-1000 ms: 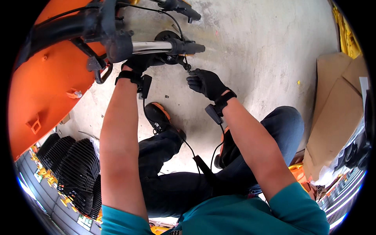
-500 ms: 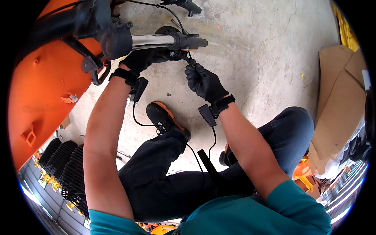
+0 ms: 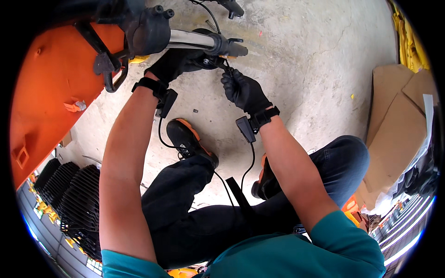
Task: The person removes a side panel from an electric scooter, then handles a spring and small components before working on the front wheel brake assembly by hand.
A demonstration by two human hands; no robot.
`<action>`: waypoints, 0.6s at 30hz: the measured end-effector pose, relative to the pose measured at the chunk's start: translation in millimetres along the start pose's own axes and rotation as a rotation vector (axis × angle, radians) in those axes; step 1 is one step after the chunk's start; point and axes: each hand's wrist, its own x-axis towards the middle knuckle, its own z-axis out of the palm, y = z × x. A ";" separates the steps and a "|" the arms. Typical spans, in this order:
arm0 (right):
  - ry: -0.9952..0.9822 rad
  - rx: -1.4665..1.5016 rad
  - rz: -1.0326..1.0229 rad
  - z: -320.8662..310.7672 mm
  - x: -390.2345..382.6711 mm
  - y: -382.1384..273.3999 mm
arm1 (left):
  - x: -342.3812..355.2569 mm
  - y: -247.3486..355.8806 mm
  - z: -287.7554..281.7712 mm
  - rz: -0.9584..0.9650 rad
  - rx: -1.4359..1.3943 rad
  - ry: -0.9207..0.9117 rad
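Observation:
My gloved left hand [image 3: 178, 62] reaches under a silver fork tube [image 3: 190, 39], against a round black hub part [image 3: 207, 61]. Its fingers are mostly hidden by the tube and the hub. From above, a thin black cable [image 3: 214, 21] runs down behind the tube's dark lower end [image 3: 227, 47] and shows again just below it. My gloved right hand [image 3: 243, 90] is closed, its fingertips pinching the cable's lower end beside a short dark metal arm on the hub. The small parts between those fingertips are too small to make out.
An orange body panel [image 3: 60, 78] fills the left side, with a black metal bracket [image 3: 109, 65] by the fork. A small spring [image 3: 211, 25] lies on the concrete floor [image 3: 306, 60]. Cardboard [image 3: 394, 125] stands at right, stacked black slatted parts [image 3: 79, 194] at lower left.
The fork and orange panel sit slightly differently in the picture as the view shifts. Both hands stay at the hub; my right hand still pinches at the cable end.

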 end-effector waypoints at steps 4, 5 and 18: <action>0.006 -0.035 -0.008 -9.3 1.1 -1.8 | 0.9 -7.1 11.2 0.023 -0.066 0.047; 0.007 -0.036 -0.015 -10.1 0.2 -1.1 | -0.7 -5.8 14.5 -0.006 -0.128 0.071; 0.051 -0.109 -0.014 19.7 3.7 27.5 | 0.1 -75.5 39.2 0.242 -0.749 0.525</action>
